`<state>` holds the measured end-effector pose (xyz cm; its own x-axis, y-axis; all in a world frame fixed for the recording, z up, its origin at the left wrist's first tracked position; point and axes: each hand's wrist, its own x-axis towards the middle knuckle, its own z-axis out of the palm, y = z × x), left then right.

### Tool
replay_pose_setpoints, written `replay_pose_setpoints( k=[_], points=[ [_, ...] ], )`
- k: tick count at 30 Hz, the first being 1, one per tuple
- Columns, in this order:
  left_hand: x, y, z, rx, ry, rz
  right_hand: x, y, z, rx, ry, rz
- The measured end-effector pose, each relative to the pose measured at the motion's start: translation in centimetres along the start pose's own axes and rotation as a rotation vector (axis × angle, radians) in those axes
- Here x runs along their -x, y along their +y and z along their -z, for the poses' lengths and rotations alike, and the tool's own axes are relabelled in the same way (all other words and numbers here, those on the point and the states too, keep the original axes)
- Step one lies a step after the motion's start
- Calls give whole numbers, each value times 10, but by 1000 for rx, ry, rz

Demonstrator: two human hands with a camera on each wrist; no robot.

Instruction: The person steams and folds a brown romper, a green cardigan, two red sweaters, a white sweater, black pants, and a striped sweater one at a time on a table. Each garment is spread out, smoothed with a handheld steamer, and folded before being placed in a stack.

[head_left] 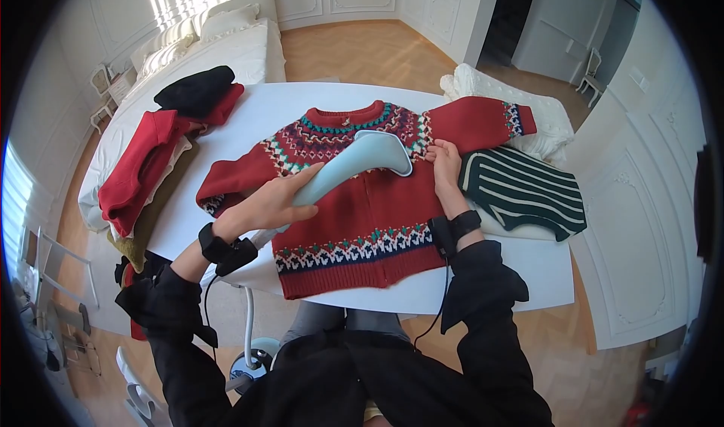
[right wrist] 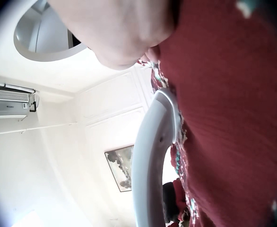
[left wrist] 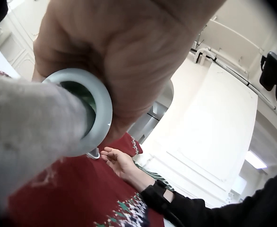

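A red knitted cardigan with a patterned yoke lies spread on the white board, its front facing up. My left hand grips the handle of a pale blue handheld garment steamer. The steamer's head is over the cardigan's upper front, close to the knit in the right wrist view. A hose runs from the handle's end, under the left palm. Beside the steamer head, my right hand rests on the cardigan near the armpit, its fingers loosely bent. The cardigan's sleeve on that side stretches out to the right.
The white board bears a green striped knit and a cream knit on the right. Red, black and olive garments are heaped at its left end. The steamer's base stands on the floor below. A bed is beyond.
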<state>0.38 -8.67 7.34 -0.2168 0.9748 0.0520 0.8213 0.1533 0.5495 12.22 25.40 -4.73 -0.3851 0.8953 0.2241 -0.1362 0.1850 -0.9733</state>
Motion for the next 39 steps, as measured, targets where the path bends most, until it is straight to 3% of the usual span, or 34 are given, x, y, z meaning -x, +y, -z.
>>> replay_pose_setpoints(
  k=[2, 8, 12, 15, 17, 18, 20, 22, 24, 25, 28, 34, 36, 39],
  points=[
    [11, 9, 0, 13, -4, -24, -4, -2, 3, -90, -46, -144],
    [28, 43, -3, 40, -179, -11, -9, -3, 11, -25, -147, -163],
    [34, 40, -17, 47, -125, -66, -8, -27, 21, 33, -324, -258],
    [32, 41, -17, 64, -113, -59, -5, -50, 29, 118, -364, -179],
    [26, 42, -19, 74, -87, -91, -9, -63, 34, 265, -308, 75],
    [23, 42, -20, 84, -65, -120, -10, -69, 36, 266, -311, 80],
    [12, 46, -21, 128, -76, -84, -15, -79, 42, 340, -269, 287],
    [-1, 45, -25, 174, -87, -48, -21, -85, 50, 373, -288, 289],
    [-17, 36, -34, 61, 2, -120, -28, -83, 60, 800, -295, 633],
    [-24, 33, -37, 61, 10, -119, -26, -77, 63, 984, -219, 626],
    [-39, 31, -40, 9, 92, -117, -34, -44, 80, 1082, -175, 620],
    [-56, 36, -43, 47, 77, -12, -34, -35, 88, 955, -172, 574],
    [-56, 31, -47, 9, 151, -121, -32, -38, 89, 941, -184, 572],
    [-45, 34, -46, 45, 91, -127, -32, -38, 90, 928, -173, 580]
  ],
)
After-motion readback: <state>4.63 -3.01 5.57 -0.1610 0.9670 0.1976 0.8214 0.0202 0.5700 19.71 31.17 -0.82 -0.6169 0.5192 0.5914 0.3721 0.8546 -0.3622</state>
